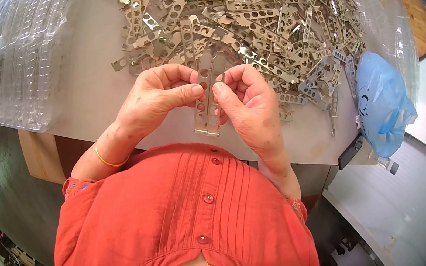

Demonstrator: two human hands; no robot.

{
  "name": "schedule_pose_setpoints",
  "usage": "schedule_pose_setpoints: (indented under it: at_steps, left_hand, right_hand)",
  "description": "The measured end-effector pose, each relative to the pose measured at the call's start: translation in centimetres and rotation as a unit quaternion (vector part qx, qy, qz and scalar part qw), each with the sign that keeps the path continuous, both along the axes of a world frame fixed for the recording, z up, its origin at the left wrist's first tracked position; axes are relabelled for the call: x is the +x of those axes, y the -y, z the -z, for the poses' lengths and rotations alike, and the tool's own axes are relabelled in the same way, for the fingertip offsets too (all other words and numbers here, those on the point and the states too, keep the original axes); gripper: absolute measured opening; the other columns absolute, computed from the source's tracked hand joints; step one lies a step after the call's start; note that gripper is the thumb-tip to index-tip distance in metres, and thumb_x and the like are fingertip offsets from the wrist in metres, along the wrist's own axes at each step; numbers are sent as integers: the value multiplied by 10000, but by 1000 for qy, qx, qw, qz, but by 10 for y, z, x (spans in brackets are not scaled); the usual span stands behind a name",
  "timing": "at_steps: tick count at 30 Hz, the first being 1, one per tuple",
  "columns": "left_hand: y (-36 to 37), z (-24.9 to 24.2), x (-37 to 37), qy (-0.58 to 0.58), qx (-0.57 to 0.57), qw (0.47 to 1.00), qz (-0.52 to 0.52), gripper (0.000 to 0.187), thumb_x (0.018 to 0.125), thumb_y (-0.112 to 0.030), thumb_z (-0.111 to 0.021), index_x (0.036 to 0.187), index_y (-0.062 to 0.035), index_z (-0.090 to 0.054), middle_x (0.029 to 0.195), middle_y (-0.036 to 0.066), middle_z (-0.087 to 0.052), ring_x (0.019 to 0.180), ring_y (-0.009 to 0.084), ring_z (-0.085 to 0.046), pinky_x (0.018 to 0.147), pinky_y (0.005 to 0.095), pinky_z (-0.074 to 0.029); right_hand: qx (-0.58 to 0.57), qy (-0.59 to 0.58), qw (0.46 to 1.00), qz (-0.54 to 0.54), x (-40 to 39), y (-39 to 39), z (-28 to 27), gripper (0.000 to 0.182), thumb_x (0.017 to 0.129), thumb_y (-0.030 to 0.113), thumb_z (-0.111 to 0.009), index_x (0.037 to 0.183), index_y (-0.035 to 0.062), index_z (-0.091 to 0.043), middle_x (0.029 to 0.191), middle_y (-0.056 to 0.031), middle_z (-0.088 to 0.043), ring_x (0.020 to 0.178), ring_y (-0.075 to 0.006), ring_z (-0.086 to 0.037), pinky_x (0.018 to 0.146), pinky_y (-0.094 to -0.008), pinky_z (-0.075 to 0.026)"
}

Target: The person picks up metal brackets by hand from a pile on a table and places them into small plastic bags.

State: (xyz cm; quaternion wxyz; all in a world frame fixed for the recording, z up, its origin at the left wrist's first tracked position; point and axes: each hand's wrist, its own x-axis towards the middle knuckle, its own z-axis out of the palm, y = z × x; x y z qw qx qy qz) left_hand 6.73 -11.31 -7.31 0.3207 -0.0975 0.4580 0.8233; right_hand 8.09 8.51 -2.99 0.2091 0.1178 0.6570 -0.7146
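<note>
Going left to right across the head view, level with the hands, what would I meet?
Clear plastic trays → left hand → held metal strips → right hand → blue plastic bag.

The place looks like a workshop for small metal parts. A great heap of punched metal strips (pixel 271 29) covers the far part of the worktable (pixel 84 98) (far more of them than any household would keep), ridged clear plastic trays (pixel 21 62) are stacked at the left, and more clear plastic (pixel 395 36) lies far right.
</note>
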Motion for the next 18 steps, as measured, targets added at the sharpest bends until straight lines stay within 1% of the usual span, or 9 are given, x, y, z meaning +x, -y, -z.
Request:
schedule_pose_setpoints:
  at_steps: [5, 10, 14, 16, 18]
  left_hand:
    - [0, -3, 0, 0, -10, 1000, 2, 144, 950, -64, -697, 1075, -6, -655, 944, 77, -707, 838, 155, -680, 790, 311, -572]
    - [0, -1, 0, -3, -5, 1000, 9, 147, 979, -120, -676, 1070, -7, -658, 933, 77, -707, 820, 163, -679, 789, 318, -570]
    - [0, -2, 0, 3, 1, 1000, 2, 150, 981, -127, -675, 1067, -6, -663, 923, 77, -709, 811, 164, -678, 784, 321, -572]
    - [0, -1, 0, 0, 12, 1000, 7, 194, 967, -164, -704, 1047, 10, -675, 918, 75, -714, 820, 155, -688, 796, 321, -579]
    - [0, -3, 0, -2, 12, 1000, 7, 196, 967, -168, -705, 1044, 9, -676, 916, 73, -714, 820, 154, -688, 796, 320, -579]
  right_hand:
    - [-10, -1, 1000, -1, 0, -1, 0, 86, 975, 51, -617, 1008, 14, -547, 833, -10, -598, 666, -39, -573, 552, -222, -485]
    - [-14, -5, 1000, -3, 1, -1, 1, 84, 976, 49, -614, 1009, 14, -546, 833, -6, -595, 673, -35, -567, 554, -223, -486]
    - [-8, 1, 1000, -5, 1, 0, 0, 92, 973, 51, -619, 1009, 11, -545, 838, -5, -596, 676, -33, -565, 557, -223, -487]
    - [-7, 2, 1000, -7, 1, 0, 1, 94, 973, 53, -620, 1009, 10, -544, 839, -6, -597, 677, -32, -566, 558, -222, -488]
    - [-3, -3, 1000, -5, 2, 0, 2, 95, 973, 55, -619, 1008, 9, -544, 842, -8, -599, 678, -34, -570, 555, -224, -493]
